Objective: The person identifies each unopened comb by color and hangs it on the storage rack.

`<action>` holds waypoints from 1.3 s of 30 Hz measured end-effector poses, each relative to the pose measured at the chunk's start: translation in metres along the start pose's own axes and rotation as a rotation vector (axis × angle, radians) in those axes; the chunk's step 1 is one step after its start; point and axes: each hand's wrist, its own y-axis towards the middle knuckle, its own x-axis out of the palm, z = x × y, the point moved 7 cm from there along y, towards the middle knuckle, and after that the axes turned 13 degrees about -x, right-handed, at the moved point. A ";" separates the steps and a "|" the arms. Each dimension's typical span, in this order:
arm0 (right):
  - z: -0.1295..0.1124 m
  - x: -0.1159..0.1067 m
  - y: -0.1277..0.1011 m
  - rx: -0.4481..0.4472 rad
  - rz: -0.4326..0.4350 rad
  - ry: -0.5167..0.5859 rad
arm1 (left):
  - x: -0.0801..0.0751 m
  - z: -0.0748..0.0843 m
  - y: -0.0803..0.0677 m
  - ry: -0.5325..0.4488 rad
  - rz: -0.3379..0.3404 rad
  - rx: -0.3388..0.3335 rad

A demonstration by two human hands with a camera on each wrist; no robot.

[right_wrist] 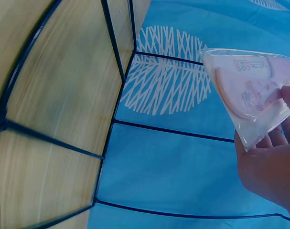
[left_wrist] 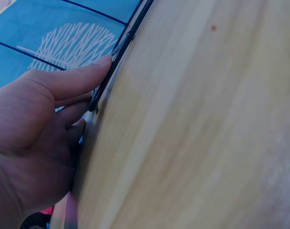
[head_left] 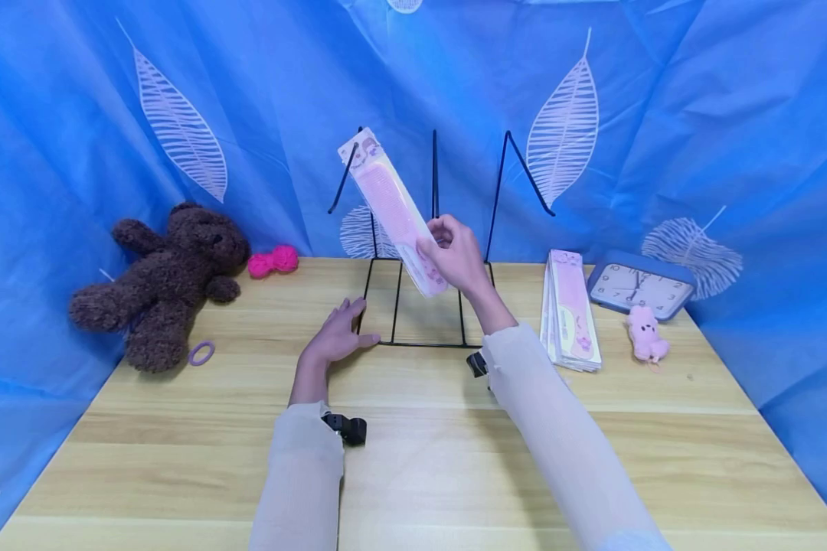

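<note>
My right hand (head_left: 458,256) pinches the lower end of a packaged pink comb (head_left: 393,203), a long card under clear plastic. It tilts up to the left, its upper end at the left hook (head_left: 341,180) of a black wire rack (head_left: 422,345). The hook appears to pass through the card's top. In the right wrist view, thumb and fingers hold the package (right_wrist: 250,90) by one end. My left hand (head_left: 338,333) rests at the rack's front left base corner, thumb touching the front wire (left_wrist: 121,55), fingers along the side.
Right of the rack lies a stack of similar packages (head_left: 570,310). Beyond it are a blue clock (head_left: 641,285) and a small pink plush (head_left: 645,334). A brown teddy bear (head_left: 172,283), pink bow (head_left: 273,262) and purple ring (head_left: 201,353) lie left. Blue curtain (head_left: 282,99) hangs behind.
</note>
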 end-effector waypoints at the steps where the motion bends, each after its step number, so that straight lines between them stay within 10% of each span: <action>1: 0.002 0.001 0.002 0.019 0.002 0.008 | 0.000 0.000 0.000 -0.001 -0.001 0.000; 22: 0.037 -0.003 -0.005 0.186 0.004 0.052 | 0.000 -0.001 -0.001 -0.003 -0.005 0.017; 39: 0.071 -0.106 -0.059 0.239 0.015 -0.044 | -0.001 -0.001 0.000 0.013 -0.003 0.018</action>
